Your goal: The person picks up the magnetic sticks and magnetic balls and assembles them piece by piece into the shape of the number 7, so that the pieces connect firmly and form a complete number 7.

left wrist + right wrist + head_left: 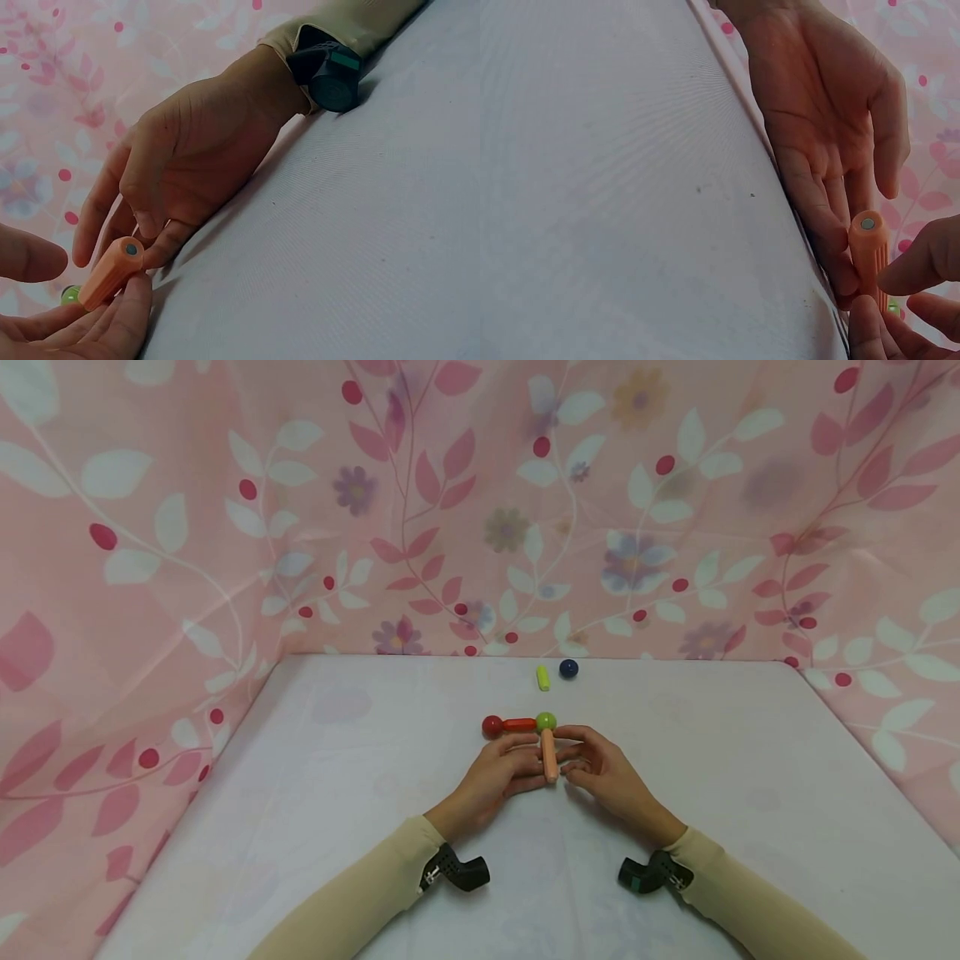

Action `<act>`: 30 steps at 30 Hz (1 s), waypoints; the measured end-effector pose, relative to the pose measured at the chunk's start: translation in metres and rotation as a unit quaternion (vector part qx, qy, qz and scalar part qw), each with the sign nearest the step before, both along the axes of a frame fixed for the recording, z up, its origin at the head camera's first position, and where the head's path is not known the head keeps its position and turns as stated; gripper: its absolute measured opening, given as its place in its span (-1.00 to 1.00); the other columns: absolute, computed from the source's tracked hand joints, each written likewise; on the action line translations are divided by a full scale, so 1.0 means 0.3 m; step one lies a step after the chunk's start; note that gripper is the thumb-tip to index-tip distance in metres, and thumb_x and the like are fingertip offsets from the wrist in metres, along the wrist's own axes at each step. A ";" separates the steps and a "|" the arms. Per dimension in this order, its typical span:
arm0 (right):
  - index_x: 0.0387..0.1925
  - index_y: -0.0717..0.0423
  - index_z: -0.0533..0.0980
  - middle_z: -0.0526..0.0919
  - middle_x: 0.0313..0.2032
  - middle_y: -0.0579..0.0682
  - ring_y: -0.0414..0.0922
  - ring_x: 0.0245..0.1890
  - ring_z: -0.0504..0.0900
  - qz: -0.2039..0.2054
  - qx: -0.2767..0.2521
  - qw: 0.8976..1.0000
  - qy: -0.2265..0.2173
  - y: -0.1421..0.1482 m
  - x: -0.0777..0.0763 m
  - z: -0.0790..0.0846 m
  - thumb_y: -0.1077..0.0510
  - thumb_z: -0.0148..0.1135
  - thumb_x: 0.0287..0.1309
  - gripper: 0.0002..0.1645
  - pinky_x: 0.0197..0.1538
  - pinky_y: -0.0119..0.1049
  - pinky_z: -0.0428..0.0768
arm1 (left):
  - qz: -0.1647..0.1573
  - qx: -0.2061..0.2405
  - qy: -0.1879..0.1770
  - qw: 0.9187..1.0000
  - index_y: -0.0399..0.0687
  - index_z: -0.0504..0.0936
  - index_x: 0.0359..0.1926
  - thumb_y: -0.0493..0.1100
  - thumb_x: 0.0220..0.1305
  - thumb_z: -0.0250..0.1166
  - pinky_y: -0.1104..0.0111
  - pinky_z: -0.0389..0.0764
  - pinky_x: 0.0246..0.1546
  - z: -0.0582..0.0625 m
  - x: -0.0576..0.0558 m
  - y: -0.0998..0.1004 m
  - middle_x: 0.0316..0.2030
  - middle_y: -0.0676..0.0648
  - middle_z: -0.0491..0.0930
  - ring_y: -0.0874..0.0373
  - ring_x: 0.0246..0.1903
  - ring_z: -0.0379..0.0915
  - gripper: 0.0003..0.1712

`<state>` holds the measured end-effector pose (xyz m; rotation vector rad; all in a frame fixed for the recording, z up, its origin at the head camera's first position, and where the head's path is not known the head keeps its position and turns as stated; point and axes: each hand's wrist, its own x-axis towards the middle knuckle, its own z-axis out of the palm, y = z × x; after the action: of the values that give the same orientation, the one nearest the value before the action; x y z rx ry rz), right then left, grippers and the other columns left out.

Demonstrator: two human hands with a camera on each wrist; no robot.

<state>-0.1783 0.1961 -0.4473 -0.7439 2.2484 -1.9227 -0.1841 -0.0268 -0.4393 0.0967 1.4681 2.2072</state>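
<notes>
An orange magnetic stick [550,756] with a small metal disc in its near end lies between the two hands, its far end at a green ball [546,721]. A red stick [520,724] runs left from that ball to a red ball [492,727]. My left hand [504,772] lies palm up, its straight fingers under the orange stick and its thumb off it, as the left wrist view shows. My right hand [611,774] is at the stick's right side, loosely bent, fingertips touching or very near the stick and index finger by the green ball.
Farther back on the white-covered table [360,827] lie a yellow-green stick [543,677] and a dark blue ball [568,668]. A pink floral cloth [465,568] hangs behind the table. Each wrist carries a black camera [468,872].
</notes>
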 end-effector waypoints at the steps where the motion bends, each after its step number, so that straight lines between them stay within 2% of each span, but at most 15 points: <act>1: 0.39 0.38 0.33 0.42 0.33 0.31 0.26 0.15 0.55 -0.001 0.002 1.000 0.000 0.000 -0.001 0.000 0.59 0.14 0.24 -0.32 0.07 -0.24 0.63 | -0.001 0.002 0.000 1.000 -0.33 0.41 0.39 -0.39 0.45 0.18 0.08 0.62 0.09 -0.002 0.000 0.000 0.20 -0.29 0.57 -0.12 0.09 0.62 -0.48; 9: 0.39 0.36 0.34 0.43 0.33 0.30 0.26 0.16 0.54 -0.010 0.011 1.000 -0.010 -0.002 0.001 0.003 0.56 0.17 0.28 -0.34 0.07 -0.26 0.64 | -0.013 0.018 0.002 1.000 -0.29 0.44 0.39 -0.42 0.41 0.21 0.11 0.61 0.12 -0.010 0.001 -0.006 0.26 -0.26 0.53 -0.10 0.10 0.61 -0.45; 17: 0.40 0.33 0.36 0.47 0.28 0.29 0.24 0.13 0.56 -0.018 0.018 1.000 -0.013 -0.001 0.006 0.001 0.49 0.22 0.32 -0.37 0.05 -0.29 0.62 | -0.034 0.019 0.011 0.999 -0.29 0.44 0.41 -0.38 0.45 0.19 0.14 0.57 0.16 -0.003 0.006 -0.010 0.27 -0.26 0.53 -0.08 0.15 0.58 -0.47; 30: 0.40 0.31 0.36 0.49 0.28 0.27 0.25 0.14 0.57 -0.019 0.024 0.999 -0.011 0.002 0.004 0.003 0.48 0.21 0.34 -0.37 0.03 -0.31 0.61 | -0.038 0.022 0.009 0.999 -0.25 0.43 0.43 -0.38 0.46 0.21 0.15 0.57 0.17 -0.012 -0.001 -0.010 0.28 -0.26 0.53 -0.08 0.15 0.58 -0.45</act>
<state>-0.1772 0.1967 -0.4464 -0.6748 2.3034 -1.8774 -0.1844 -0.0299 -0.4429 0.1850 1.4022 2.1830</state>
